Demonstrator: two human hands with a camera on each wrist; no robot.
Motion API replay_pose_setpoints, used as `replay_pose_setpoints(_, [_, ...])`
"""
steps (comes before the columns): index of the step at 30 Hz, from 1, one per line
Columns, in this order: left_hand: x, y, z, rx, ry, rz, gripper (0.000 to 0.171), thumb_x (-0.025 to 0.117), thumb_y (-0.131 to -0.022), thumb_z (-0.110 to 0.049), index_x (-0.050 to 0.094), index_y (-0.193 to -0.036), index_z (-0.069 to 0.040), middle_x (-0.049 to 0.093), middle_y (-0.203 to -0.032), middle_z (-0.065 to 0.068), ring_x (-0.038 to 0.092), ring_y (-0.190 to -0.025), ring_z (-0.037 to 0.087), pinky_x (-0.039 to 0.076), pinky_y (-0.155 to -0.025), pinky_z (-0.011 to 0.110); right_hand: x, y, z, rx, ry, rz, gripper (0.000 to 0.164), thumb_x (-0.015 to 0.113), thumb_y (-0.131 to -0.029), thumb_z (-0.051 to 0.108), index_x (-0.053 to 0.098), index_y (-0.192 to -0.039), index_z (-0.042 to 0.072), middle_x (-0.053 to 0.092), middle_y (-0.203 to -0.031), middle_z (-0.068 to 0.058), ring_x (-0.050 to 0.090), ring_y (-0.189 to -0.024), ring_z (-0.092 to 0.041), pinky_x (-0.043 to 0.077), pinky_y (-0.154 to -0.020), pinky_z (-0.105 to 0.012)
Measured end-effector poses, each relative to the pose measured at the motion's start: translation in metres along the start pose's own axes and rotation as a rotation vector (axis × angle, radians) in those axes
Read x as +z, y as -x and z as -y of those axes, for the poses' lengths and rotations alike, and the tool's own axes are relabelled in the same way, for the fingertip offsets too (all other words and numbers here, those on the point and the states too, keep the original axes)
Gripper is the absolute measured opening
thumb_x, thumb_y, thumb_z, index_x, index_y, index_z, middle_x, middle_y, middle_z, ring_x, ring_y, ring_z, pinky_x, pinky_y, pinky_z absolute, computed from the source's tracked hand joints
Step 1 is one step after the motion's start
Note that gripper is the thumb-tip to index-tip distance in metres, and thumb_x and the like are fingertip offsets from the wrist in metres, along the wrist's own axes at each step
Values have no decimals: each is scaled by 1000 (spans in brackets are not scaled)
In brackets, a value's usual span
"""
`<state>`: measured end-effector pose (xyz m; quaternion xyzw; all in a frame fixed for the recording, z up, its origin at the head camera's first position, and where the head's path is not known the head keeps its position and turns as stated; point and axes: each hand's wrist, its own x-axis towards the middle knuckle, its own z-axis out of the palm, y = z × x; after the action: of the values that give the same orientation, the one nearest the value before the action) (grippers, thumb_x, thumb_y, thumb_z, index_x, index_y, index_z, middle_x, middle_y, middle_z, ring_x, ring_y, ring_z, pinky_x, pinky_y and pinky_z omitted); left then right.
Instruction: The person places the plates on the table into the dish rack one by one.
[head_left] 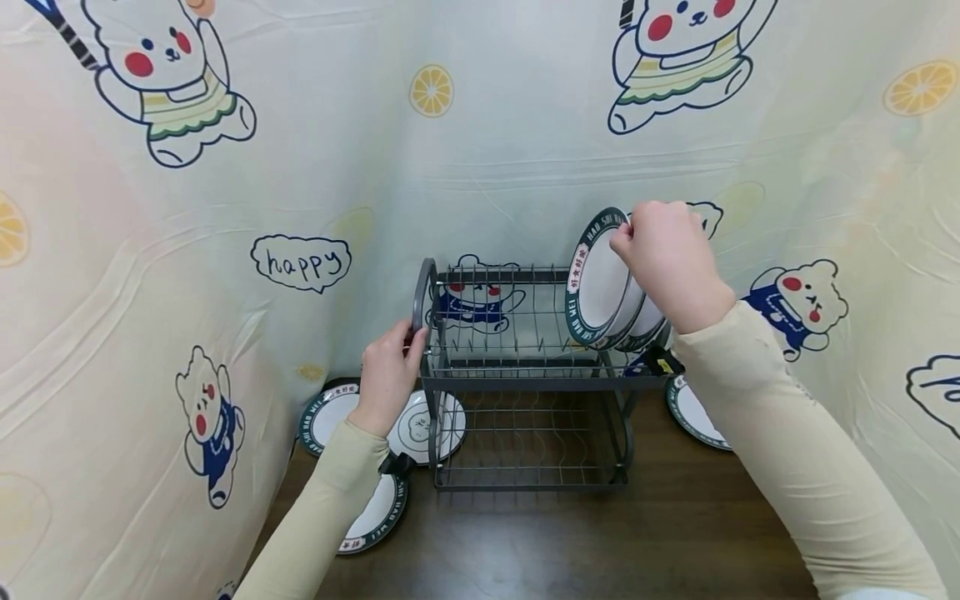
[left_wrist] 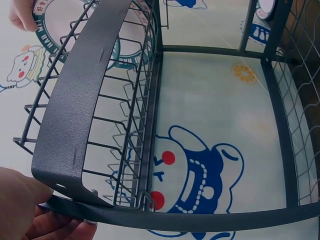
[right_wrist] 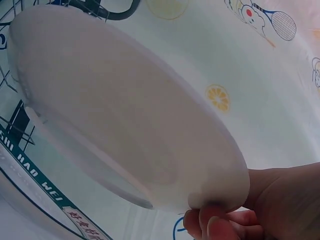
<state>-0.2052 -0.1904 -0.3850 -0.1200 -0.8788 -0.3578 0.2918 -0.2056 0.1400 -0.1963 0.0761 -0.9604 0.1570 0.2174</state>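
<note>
A two-tier dark metal dish rack (head_left: 525, 384) stands on the table. My left hand (head_left: 390, 373) grips its left end frame at the upper tier; the left wrist view shows the thumb above and fingers below the bar (left_wrist: 200, 220). White plates with green lettered rims, such as the leftmost plate (head_left: 602, 279), stand tilted at the right end of the upper tier. My right hand (head_left: 672, 262) pinches the upper rim of a plate there. In the right wrist view that plate (right_wrist: 130, 110) turns its plain underside to the camera. Its lower edge is partly hidden in the head view.
On the table left of the rack lie a plate (head_left: 330, 417), an upside-down plate (head_left: 414, 427) and a nearer plate (head_left: 375, 512). Another plate (head_left: 693, 417) lies at the right, partly behind my right arm. A printed curtain (head_left: 487, 192) hangs behind and at both sides.
</note>
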Motion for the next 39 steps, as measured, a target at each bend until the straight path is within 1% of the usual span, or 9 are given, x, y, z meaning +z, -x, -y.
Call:
replay_pose_setpoints(5, [0, 0, 0, 0, 0, -2, 20, 62, -107, -17, 69, -105, 2, 75, -96, 19, 75, -87, 34, 64, -75, 46, 7, -1, 1, -32, 8, -22, 33, 48, -95, 4, 41, -63, 8, 30, -56, 0, 40, -50, -23, 35, -47, -32])
replay_pose_setpoints(12, [0, 0, -1, -1, -3, 1, 21, 62, -107, -18, 68, -105, 1, 75, -97, 19, 75, -87, 34, 64, -76, 47, 17, -2, 1, -18, 23, 2, 33, 49, -97, 4, 44, -64, 8, 34, -56, -2, 44, -50, -23, 37, -46, -31])
replay_pose_setpoints(16, [0, 0, -1, 4, -2, 3, 21, 61, -107, -19, 68, -105, 1, 75, -97, 19, 75, -88, 34, 64, -76, 46, 22, -3, 2, -35, 45, -9, 35, 47, -94, 0, 41, -61, 10, 33, -56, -2, 41, -53, -24, 37, -50, -34])
replay_pose_setpoints(19, [0, 0, -1, 8, -3, 0, 21, 62, -107, -19, 68, -105, 1, 75, -98, 19, 75, -87, 34, 64, -76, 46, 25, -5, 2, -46, 68, -24, 36, 47, -93, -1, 40, -60, 10, 35, -56, -2, 42, -56, -26, 40, -53, -36])
replay_pose_setpoints(22, [0, 0, 0, 7, -2, 0, 21, 62, -107, -18, 68, -106, 2, 75, -98, 19, 75, -87, 34, 64, -76, 46, 28, -5, 4, -28, 89, -8, 36, 48, -96, 1, 44, -61, 8, 40, -56, -4, 46, -58, -27, 43, -54, -37])
replay_pose_setpoints(27, [0, -1, 0, -7, -8, 10, 20, 62, -107, -17, 68, -105, 1, 75, -97, 19, 75, -87, 34, 64, -77, 46, 35, -4, 7, -6, 113, 27, 32, 49, -98, 1, 50, -66, 5, 46, -59, -7, 47, -55, -25, 42, -48, -35])
replay_pose_setpoints(31, [-1, -1, 0, -17, -13, 26, 20, 62, -107, -18, 68, -104, 1, 75, -97, 19, 75, -88, 34, 64, -77, 46, 40, -3, 6, -25, 156, -10, 32, 49, -98, 0, 52, -66, 4, 48, -58, -8, 45, -53, -24, 41, -45, -35])
replay_pose_setpoints(35, [-2, -2, -1, -28, -10, 43, 20, 62, -106, -17, 68, -104, 1, 75, -97, 19, 76, -89, 34, 64, -78, 46, 42, -4, 4, -27, 133, -50, 34, 48, -97, -2, 47, -64, 6, 44, -55, -6, 44, -51, -23, 39, -44, -34])
replay_pose_setpoints(39, [-4, -4, -1, -29, -7, 52, 19, 62, -106, -16, 68, -104, 2, 75, -96, 19, 76, -88, 34, 65, -76, 45, 45, -4, 5, -18, 107, -50, 35, 47, -96, -2, 43, -63, 8, 40, -54, -4, 42, -49, -22, 35, -43, -32])
